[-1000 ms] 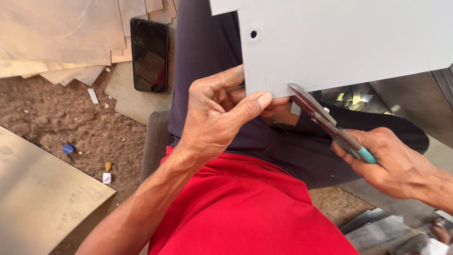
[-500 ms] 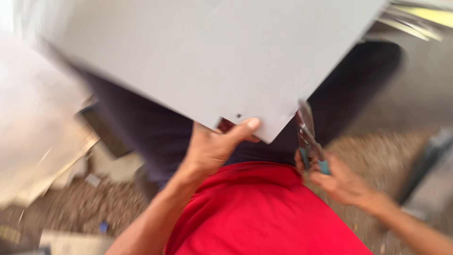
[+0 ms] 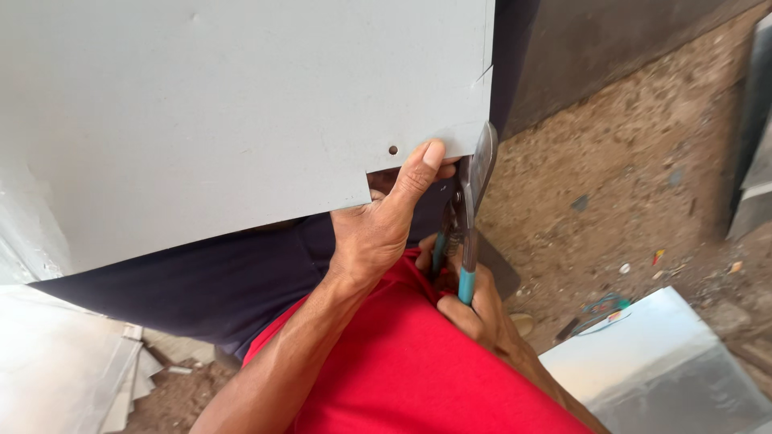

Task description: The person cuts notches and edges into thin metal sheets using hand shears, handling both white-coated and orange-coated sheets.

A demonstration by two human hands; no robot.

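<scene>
Sheet (image 3: 241,120): grey metal panel, flat, filling the upper left of the view; top and left edges cut off by the frame. One small hole just left of the left thumb tip. Lower edge stepped, a notch cut above the left hand (image 3: 378,225). Left hand: grasps the sheet at the notch, thumb pressed on the face, fingers hidden behind. Snips (image 3: 468,209): blades upright at the sheet's lower right corner, just right of the left thumb; teal grips below. Right hand (image 3: 474,309): clenched round the grips, mostly hidden by the red shirt (image 3: 402,370) and left wrist. Blade tips hard to make out against the edge. Open dirt ground (image 3: 611,185) right of the snips; another sheet (image 3: 643,362) lies lower right.
</scene>
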